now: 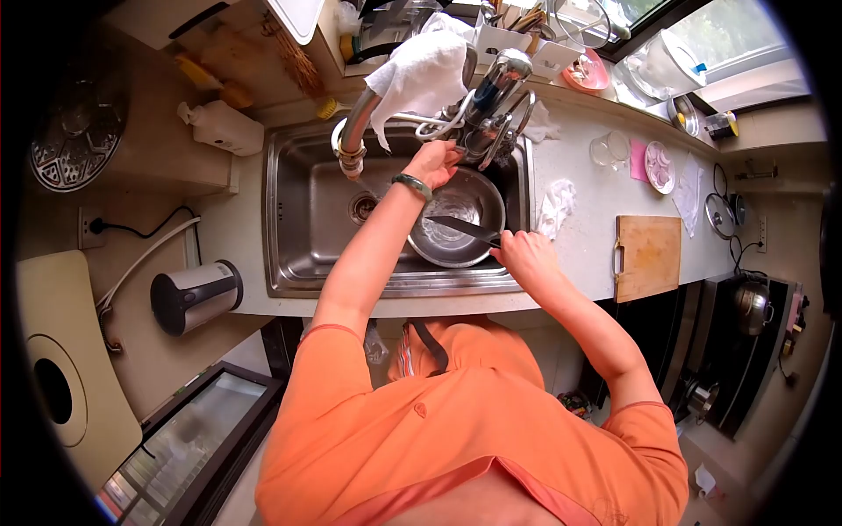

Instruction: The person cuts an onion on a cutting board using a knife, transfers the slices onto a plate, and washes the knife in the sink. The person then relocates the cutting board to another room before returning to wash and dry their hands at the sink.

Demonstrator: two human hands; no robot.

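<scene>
My left hand (pixel 434 162), with a bangle at its wrist, reaches over the sink to the base of the metal faucet (pixel 358 127). Its fingers are curled at the faucet handle (pixel 465 151), and the fingertips are partly hidden. Water seems to run from the spout at the left. In my right hand (pixel 529 256) is a dark-bladed knife (pixel 456 226), closed in at the handle. The blade points left over a round metal basin (pixel 493 197) with water in it. That basin stands on the right side of the steel sink (pixel 303 219).
A white cloth (pixel 421 74) hangs over the faucet. Right of the sink are a crumpled cloth (pixel 556 206), a clear glass (pixel 610 149), a pink dish (pixel 660 167) and a wooden cutting board (pixel 647 257). To the left are a white bottle (pixel 224 127) and a silver-black canister (pixel 197 296).
</scene>
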